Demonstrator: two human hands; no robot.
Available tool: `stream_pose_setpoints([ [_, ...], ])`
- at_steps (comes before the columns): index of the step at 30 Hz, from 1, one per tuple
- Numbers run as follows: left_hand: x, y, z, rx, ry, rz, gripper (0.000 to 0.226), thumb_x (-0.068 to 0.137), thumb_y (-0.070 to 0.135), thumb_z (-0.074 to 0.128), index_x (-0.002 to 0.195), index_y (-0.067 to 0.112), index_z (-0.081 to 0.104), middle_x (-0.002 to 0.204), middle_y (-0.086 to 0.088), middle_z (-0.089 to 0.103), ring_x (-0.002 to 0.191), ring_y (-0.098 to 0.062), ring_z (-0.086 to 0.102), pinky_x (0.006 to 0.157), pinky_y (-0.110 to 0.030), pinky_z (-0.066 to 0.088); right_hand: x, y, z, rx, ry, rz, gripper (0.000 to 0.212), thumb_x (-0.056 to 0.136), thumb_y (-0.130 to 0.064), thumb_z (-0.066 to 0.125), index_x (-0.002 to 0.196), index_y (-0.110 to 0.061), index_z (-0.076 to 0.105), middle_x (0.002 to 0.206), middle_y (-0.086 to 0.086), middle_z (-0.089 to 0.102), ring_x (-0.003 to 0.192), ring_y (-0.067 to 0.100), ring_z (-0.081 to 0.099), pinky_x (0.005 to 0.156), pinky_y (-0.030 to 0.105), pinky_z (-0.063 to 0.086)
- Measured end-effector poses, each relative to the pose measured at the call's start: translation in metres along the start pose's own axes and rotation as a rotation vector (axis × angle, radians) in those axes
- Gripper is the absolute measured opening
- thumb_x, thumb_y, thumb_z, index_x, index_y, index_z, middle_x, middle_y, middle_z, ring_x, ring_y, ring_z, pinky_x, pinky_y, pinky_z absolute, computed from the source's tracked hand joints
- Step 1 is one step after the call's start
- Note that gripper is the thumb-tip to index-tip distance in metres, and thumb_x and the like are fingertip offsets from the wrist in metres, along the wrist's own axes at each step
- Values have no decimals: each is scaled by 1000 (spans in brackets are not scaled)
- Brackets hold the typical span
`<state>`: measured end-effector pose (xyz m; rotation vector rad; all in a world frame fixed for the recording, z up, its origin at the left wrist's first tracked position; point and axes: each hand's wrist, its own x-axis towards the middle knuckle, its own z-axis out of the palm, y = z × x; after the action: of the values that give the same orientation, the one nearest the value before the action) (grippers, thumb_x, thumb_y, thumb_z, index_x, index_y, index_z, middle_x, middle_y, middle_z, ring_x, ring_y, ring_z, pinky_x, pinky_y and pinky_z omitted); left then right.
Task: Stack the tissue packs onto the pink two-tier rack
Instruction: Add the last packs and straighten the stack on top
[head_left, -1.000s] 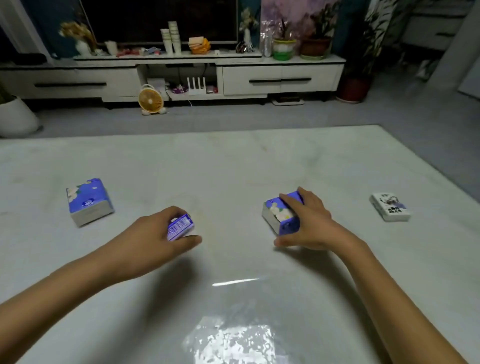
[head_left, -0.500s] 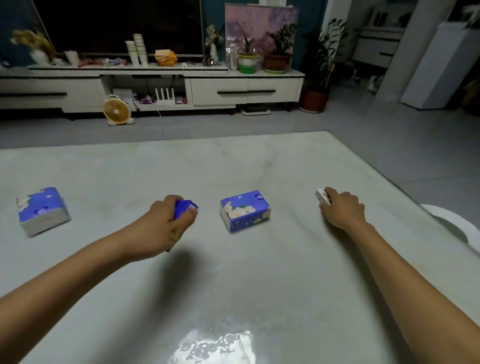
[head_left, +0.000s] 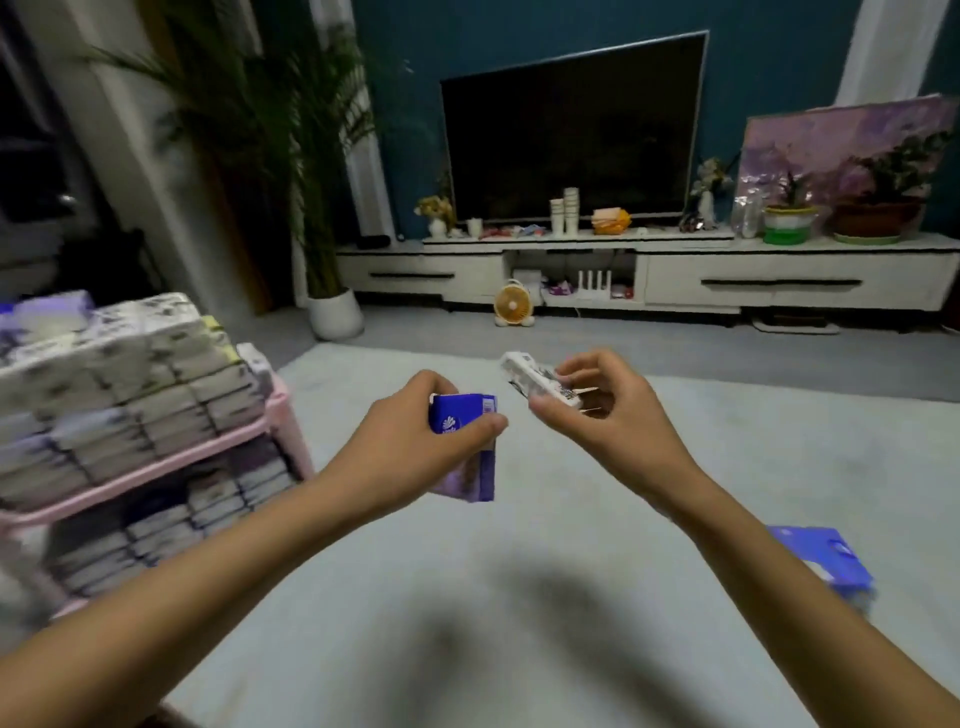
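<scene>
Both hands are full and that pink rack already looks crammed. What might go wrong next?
The rack is piled high with packs, so adding the blue pack from the left hand may topple the pile. The right hand holds the white pack only by fingertips; it might slip.

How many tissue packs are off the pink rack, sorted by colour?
Blue: 2, held pack in left hand, lying pack on table.
White: 1, white pack in right hand.
Total: 3.
</scene>
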<state>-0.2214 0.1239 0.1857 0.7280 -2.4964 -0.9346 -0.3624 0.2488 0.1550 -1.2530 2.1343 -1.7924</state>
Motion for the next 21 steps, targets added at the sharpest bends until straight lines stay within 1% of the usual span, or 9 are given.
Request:
stream_pose_setpoints([
  [3, -15, -25, -83, 74, 248, -15, 46, 65, 63, 61, 94, 28, 54, 74, 12, 60, 62, 1, 53, 52, -12, 36, 36, -50, 67, 161, -84, -102, 28, 77, -35, 71, 96, -25, 54, 100, -2, 63, 88, 13, 62, 69, 27, 55],
  [5, -23, -43, -134, 111, 402, -48, 45, 66, 60, 64, 91, 24, 57, 73, 7, 61, 61, -4, 53, 55, -18, 38, 57, -81, 109, 176, -149, -184, 27, 77, -34, 71, 96, -25, 54, 98, -4, 62, 87, 12, 61, 69, 26, 53],
  [7, -27, -60, -180, 142, 530, -119, 40, 72, 54, 66, 93, 21, 58, 77, 6, 63, 65, -6, 54, 55, -19, 38, 76, -106, 148, 133, -219, -277, 29, 78, -35, 70, 99, -24, 54, 96, -8, 60, 84, 8, 59, 69, 22, 50],
  [9, -26, -77, -218, 121, 625, -180, 38, 75, 53, 65, 93, 20, 57, 82, 7, 62, 72, -8, 57, 58, -20, 40, 95, -123, 184, 61, -271, -355, 32, 79, -35, 69, 104, -22, 53, 96, -8, 57, 86, 7, 56, 68, 17, 48],
  [10, -22, -84, -234, 99, 664, -198, 38, 76, 53, 65, 92, 20, 56, 82, 6, 61, 73, -9, 57, 58, -21, 40, 106, -128, 200, 22, -290, -378, 34, 80, -35, 69, 106, -21, 53, 97, -7, 56, 89, 8, 55, 71, 19, 49],
  [12, -10, -98, -259, 65, 726, -213, 36, 77, 50, 66, 90, 17, 56, 79, 5, 61, 68, -9, 55, 56, -23, 37, 126, -134, 228, -51, -302, -408, 35, 80, -35, 67, 108, -20, 53, 102, -3, 57, 95, 13, 54, 80, 31, 51],
  [13, -3, -105, -268, 59, 745, -223, 36, 78, 49, 66, 89, 16, 57, 78, 5, 61, 66, -8, 54, 55, -23, 35, 137, -136, 241, -78, -294, -421, 35, 80, -36, 66, 108, -19, 53, 106, 0, 58, 97, 15, 54, 82, 35, 50],
  [17, 24, -128, -296, 99, 802, -301, 36, 79, 50, 65, 85, 15, 60, 75, 5, 61, 66, -6, 52, 53, -22, 34, 169, -136, 284, -203, -271, -435, 40, 81, -39, 64, 113, -17, 52, 114, 3, 58, 100, 17, 54, 81, 33, 47],
  [21, 33, -151, -309, 130, 779, -399, 42, 78, 51, 66, 87, 10, 63, 72, 4, 58, 65, -8, 50, 51, -22, 32, 187, -137, 317, -353, -282, -473, 41, 81, -44, 60, 112, -18, 50, 113, 3, 57, 101, 21, 53, 81, 37, 47],
])
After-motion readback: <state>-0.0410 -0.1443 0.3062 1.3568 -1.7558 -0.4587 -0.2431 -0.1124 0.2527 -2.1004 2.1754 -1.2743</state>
